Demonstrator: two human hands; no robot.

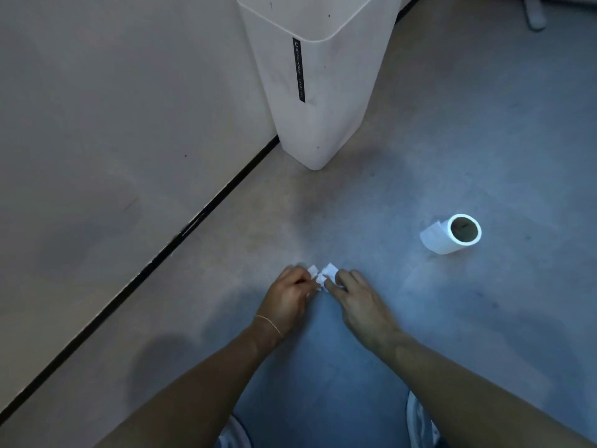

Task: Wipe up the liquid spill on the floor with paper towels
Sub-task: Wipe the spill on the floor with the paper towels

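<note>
A small crumpled white paper towel (323, 273) lies on the grey-blue floor (420, 150), low in the middle of the view. My left hand (289, 294) pinches its left side with curled fingers. My right hand (358, 297) grips its right side, fingers bent over the paper. Most of the towel is hidden under my fingers. A nearly used-up paper towel roll (452, 234) lies on its side to the right, a loose sheet end sticking out. No liquid on the floor can be made out in this dim light.
A tall white bin (323, 92) with a black label strip stands against the wall ahead. The pale wall (113, 124) runs diagonally on the left, with a dark gap along its foot. My knees show at the bottom edge.
</note>
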